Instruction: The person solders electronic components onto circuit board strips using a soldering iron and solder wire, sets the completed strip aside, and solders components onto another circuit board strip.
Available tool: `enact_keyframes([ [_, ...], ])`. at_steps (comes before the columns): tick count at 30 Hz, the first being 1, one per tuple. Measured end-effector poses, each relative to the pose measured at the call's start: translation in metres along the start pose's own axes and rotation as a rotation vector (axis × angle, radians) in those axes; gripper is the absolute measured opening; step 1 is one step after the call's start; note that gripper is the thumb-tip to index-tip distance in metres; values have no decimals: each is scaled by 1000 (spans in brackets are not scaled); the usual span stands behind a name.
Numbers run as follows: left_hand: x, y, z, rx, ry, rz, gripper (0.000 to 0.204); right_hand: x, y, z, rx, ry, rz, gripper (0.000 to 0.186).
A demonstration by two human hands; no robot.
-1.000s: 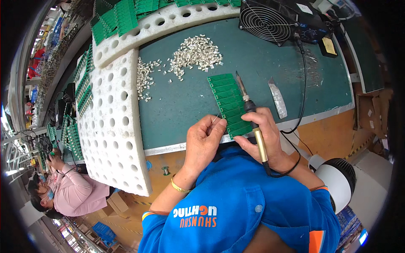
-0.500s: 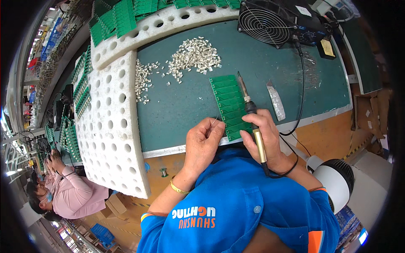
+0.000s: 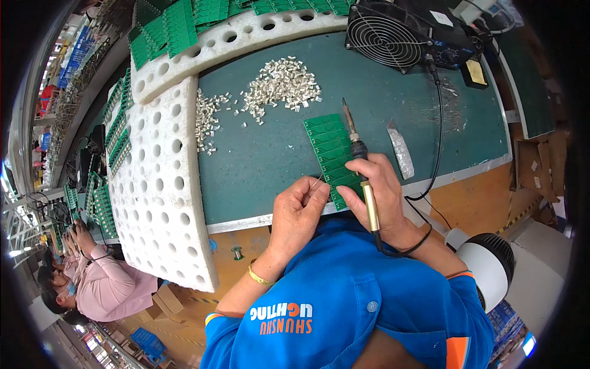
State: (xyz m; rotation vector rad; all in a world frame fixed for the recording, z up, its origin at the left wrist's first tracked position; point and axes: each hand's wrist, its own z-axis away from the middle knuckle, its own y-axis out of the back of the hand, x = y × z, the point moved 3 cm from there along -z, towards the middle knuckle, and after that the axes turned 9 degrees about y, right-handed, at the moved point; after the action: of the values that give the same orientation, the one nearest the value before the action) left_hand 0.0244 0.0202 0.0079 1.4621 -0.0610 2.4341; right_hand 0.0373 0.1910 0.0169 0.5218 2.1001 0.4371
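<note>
A soldering iron [image 3: 358, 149] with a dark collar and gold-coloured handle is in my right hand [image 3: 388, 200], its tip pointing away from me. The tip is just past the far right corner of a green circuit board panel [image 3: 326, 146], apart from it. This panel of several narrow strips lies at the bench's near edge, partly under my right hand. At the panel's near left edge, my left hand [image 3: 297, 212] is closed, thumb and forefinger pinching a thin wire [image 3: 316, 181] that looks like solder.
A pile of small white connectors [image 3: 283, 83] lies farther back. White foam boards with holes [image 3: 166, 184] stand left, with green panels [image 3: 178, 31] at the back. A black fan unit [image 3: 390, 37], a corded station [image 3: 452, 52] and a clear plastic strip [image 3: 401, 150] are right. A co-worker [image 3: 104, 277] sits left.
The iron has shifted slightly left, its tip moving a little farther from me. The panel has slid slightly toward me. My left hand still pinches the wire.
</note>
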Motion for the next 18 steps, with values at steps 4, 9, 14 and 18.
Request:
enact_keyframes([
  [4,-2,0,1,5,-13,-18,21,3,-1,1,-14,-28,-20,50],
  [9,-3,-1,-3,-11,-14,3,21,7,0,3,-36,-55,3,49],
  [14,2,0,1,1,-35,-24,19,5,-1,-1,-23,-35,11,46],
  [18,1,0,1,1,-43,-34,18,9,-2,-1,-8,-19,46,44],
])
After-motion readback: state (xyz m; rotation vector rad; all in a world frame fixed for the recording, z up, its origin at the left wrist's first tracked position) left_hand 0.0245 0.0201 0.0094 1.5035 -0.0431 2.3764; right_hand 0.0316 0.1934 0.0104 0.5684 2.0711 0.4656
